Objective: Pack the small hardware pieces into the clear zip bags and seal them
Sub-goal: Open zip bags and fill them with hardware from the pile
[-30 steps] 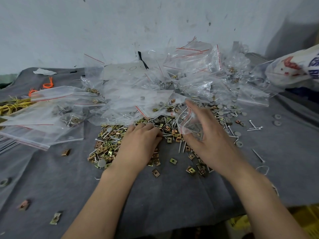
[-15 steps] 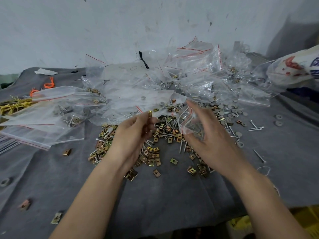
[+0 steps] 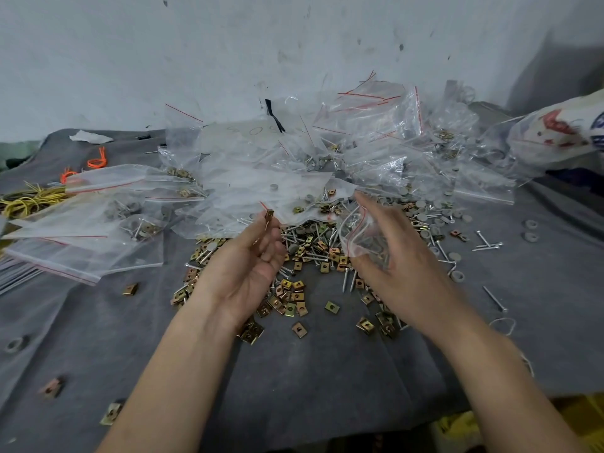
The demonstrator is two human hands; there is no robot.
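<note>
Change since a second ago: the left hand point(image 3: 251, 256) has come up off the pile, where it lay palm-down, and now stands above it with the palm turned inward. The right hand point(image 3: 405, 276) and its bag keep roughly the same place.

Far left: bundle of yellow ties point(image 3: 29, 201) on the grey cloth point(image 3: 327, 371); orange ties point(image 3: 98, 161) behind it, nearer the wall point(image 3: 228, 44).

Left: flat zip bags point(image 3: 98, 230), overlapping, a red strip at each mouth, several with a few pieces inside. Stray clips point(image 3: 111, 413) lie apart on the cloth in front of them.

Centre left: left hand, thumb and forefinger pinching one brass clip point(image 3: 269, 215) at their tips; remaining fingers loosely curled, nothing else seen in them. The clip is raised, just below the edge of the bag heap.

Centre: loose hardware pile point(image 3: 294, 289), brass clips mixed with silver nails, spread on the cloth under and between both hands. Behind it, a heap of clear zip bags point(image 3: 294, 165), crumpled, banked against the wall.

Centre right: right hand, fingers curled round a small zip bag point(image 3: 362, 237), held above the pile, red-striped mouth facing the left hand. Clip and bag mouth are apart. Silver pieces show through the plastic.

Right: grey washers point(image 3: 425, 220) scattered beside the pile; loose nails point(image 3: 487, 245) farther out on the cloth.

Far right: printed white sack point(image 3: 562, 132), cut by the frame edge.
</note>
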